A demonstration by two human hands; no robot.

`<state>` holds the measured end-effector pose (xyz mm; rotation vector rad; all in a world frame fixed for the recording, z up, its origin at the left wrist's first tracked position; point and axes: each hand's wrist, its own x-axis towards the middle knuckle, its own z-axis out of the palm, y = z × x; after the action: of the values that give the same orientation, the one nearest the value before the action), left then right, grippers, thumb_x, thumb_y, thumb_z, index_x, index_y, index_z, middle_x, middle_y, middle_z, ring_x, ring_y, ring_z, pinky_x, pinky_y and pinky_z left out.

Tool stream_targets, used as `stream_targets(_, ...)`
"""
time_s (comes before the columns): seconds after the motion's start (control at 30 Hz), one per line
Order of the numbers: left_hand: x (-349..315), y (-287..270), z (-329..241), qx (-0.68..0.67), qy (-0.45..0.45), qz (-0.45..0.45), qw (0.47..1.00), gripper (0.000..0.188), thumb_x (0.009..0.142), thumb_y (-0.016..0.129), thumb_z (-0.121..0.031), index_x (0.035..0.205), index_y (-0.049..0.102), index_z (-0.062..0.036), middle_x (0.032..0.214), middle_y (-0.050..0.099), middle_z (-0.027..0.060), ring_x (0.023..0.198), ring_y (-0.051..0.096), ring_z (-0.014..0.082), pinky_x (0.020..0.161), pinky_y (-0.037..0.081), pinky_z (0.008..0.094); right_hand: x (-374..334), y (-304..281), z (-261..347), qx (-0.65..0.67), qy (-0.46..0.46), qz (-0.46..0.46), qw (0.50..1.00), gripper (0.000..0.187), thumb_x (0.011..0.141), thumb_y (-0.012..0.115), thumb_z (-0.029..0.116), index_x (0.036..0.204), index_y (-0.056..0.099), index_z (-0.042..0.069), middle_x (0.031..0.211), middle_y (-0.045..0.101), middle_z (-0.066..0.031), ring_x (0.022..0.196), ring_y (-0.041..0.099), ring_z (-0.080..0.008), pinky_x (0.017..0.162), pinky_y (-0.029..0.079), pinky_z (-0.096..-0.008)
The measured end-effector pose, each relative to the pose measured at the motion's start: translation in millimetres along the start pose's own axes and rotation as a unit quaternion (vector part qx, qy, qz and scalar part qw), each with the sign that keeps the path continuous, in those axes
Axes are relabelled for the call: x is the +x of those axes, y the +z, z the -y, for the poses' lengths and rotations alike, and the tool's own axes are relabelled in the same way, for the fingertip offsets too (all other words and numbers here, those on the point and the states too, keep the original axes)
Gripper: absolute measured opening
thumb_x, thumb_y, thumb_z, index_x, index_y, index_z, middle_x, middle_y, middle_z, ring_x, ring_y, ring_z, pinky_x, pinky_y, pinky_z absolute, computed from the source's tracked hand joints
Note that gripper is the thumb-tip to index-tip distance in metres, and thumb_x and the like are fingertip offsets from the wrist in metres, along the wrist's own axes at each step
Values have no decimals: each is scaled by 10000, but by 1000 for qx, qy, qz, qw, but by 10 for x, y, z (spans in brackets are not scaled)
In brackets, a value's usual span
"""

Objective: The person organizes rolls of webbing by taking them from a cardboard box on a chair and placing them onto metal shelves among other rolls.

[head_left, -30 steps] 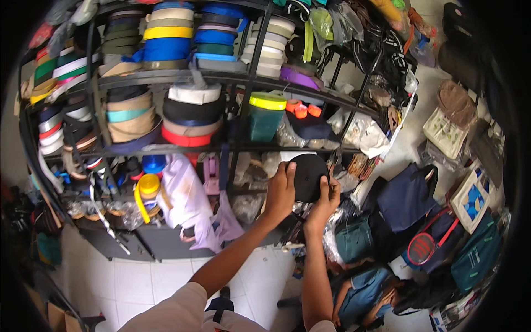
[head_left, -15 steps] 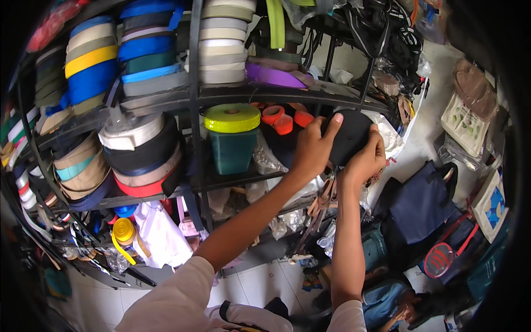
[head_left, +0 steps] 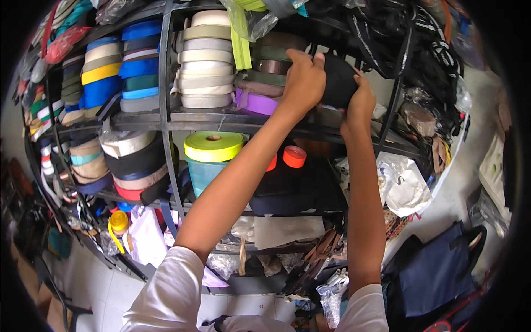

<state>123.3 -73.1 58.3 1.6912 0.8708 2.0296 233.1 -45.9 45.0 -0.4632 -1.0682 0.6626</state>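
A black roll of webbing [head_left: 338, 82] is held between my two hands at the upper shelf, right of centre. My left hand [head_left: 304, 83] grips its left side, with the thumb up near the top edge. At its right edge, my right hand [head_left: 362, 104] presses with the thumb up and the fingers partly hidden. Close to my left hand stands a stack of dark olive and brown rolls [head_left: 274, 67], partly covered by that hand. A purple roll [head_left: 260, 103] lies at the bottom of it, beside my left wrist.
A black metal rack [head_left: 164, 72] holds stacks of white rolls [head_left: 207, 57] and blue rolls [head_left: 138, 65]. Below, a neon yellow roll [head_left: 213, 146] tops a teal container [head_left: 206, 174]; a small orange roll [head_left: 294, 156] sits nearby. Black straps [head_left: 381, 41] hang at upper right. A navy bag [head_left: 437, 271] stands lower right.
Both hands have raised the black roll from in front of the lower shelf to the upper shelf. The view has shifted, and the orange rolls and dark surface below show more fully.
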Motion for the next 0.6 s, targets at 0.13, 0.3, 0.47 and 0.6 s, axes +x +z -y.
stream_targets(0.13, 212, 23, 135, 11, 33, -74, 997, 302, 952, 487, -218, 1014, 472, 77, 836, 639, 253, 664, 659, 356, 527, 522, 401, 103, 117, -17, 52, 28, 22, 998, 350, 919, 414, 250, 1163, 590, 71, 951, 614, -85, 766, 610, -177, 514, 480, -313)
stream_targets(0.3, 341, 10, 149, 25, 19, -100, 994, 287, 948, 509, -243, 897, 515, 39, 733, 598, 152, 529, 599, 231, 413, 477, 331, 249, -12, -8, 79, 95, 201, 972, 338, 915, 450, 231, 1177, 551, 42, 1001, 601, -110, 814, 618, -197, 588, 496, -302)
stream_targets(0.47, 550, 186, 162, 52, 19, -71, 996, 404, 960, 466, -260, 1034, 541, 130, 1031, 603, 319, 909, 617, 442, 757, 551, 452, 645, 172, -226, 114, 21, 58, 992, 306, 895, 520, 189, 1138, 559, 8, 1052, 604, -126, 880, 622, -237, 697, 527, -365)
stream_targets(0.6, 454, 445, 153, 304, 182, -62, 933, 455, 918, 555, -216, 1116, 454, 181, 1153, 468, 375, 1073, 507, 492, 946, 440, 469, 846, 303, -174, 140, 62, -63, 986, 365, 909, 490, 185, 1224, 520, 3, 1224, 547, -156, 1080, 554, -279, 876, 469, -441)
